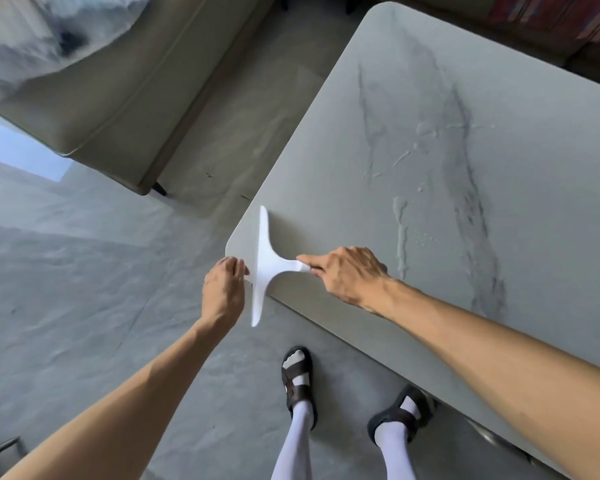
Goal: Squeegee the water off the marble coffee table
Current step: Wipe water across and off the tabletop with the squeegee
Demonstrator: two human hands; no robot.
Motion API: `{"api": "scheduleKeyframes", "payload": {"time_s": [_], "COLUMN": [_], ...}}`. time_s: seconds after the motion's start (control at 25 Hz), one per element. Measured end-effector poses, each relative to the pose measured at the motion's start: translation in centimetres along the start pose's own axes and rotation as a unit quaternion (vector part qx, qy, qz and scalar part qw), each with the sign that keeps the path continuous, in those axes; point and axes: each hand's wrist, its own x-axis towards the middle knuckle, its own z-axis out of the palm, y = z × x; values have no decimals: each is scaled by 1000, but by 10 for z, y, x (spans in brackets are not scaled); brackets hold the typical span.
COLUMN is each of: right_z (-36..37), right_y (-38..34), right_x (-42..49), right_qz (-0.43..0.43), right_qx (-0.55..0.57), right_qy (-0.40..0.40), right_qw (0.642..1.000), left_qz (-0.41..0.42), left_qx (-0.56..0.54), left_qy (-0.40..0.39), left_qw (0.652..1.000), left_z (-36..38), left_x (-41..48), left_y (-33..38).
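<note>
A white T-shaped squeegee (262,265) lies across the near left corner of the pale marble coffee table (326,161), its blade reaching past the table's edge. My right hand (347,275) grips the squeegee's short handle. My left hand (224,289) is at the table corner, just left of the blade, with its fingers curled at the edge; whether it touches the blade I cannot tell. Streaks and beads of water (400,233) lie on the marble to the right of my right hand, and more drops farther back.
A beige sofa (118,98) stands to the left beyond the table, with grey tiled floor (84,271) between. My two feet in dark sandals (297,382) stand close to the table's near edge. Dark furniture (568,26) borders the far right.
</note>
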Motion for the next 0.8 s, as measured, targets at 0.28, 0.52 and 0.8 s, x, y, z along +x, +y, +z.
{"api": "scheduleKeyframes", "payload": {"time_s": [0.28,0.52,0.8], "right_z": [-9,-36,-17], "right_y": [106,173,117], "right_x": [-131,-237,-216], "right_qz": [139,192,65], "right_qx": [-9,-70,18], "right_qy": [5,36,-13], "right_qw": [990,978,998], "left_qz": [110,104,45], "left_qx": [76,154,110], "left_qy": [-156,-230,-155], "left_qw": [979,955,981], "left_z": [54,101,95], "left_x": [-41,-59,-53], "left_y": [59,97,101]}}
